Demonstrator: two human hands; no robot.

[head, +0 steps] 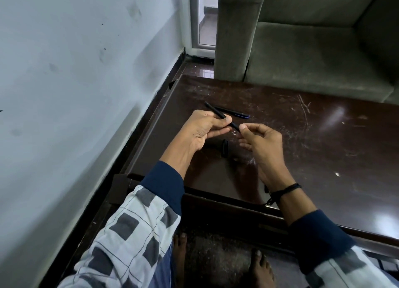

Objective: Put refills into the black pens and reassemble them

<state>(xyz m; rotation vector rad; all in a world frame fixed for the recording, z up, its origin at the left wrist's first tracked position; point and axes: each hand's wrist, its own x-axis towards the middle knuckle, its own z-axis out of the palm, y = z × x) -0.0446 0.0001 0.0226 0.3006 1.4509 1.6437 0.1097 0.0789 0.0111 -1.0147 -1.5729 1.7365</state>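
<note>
A black pen barrel (216, 110) slants above the dark table, its far end pointing up and left. My left hand (204, 129) grips its middle between thumb and fingers. My right hand (259, 142) pinches the barrel's near end with thumb and forefinger; what is at that tip is hidden. A second black pen (234, 113) with a blue tip lies flat on the table just behind the hands. A short black pen cap (225, 149) lies on the table below and between my hands.
The dark brown wooden table (313, 136) is scratched and glossy. A grey-green sofa (302, 50) stands right behind its far edge. A pale wall (75, 82) runs close along the left. Bare feet (260, 268) rest on the floor under the near edge.
</note>
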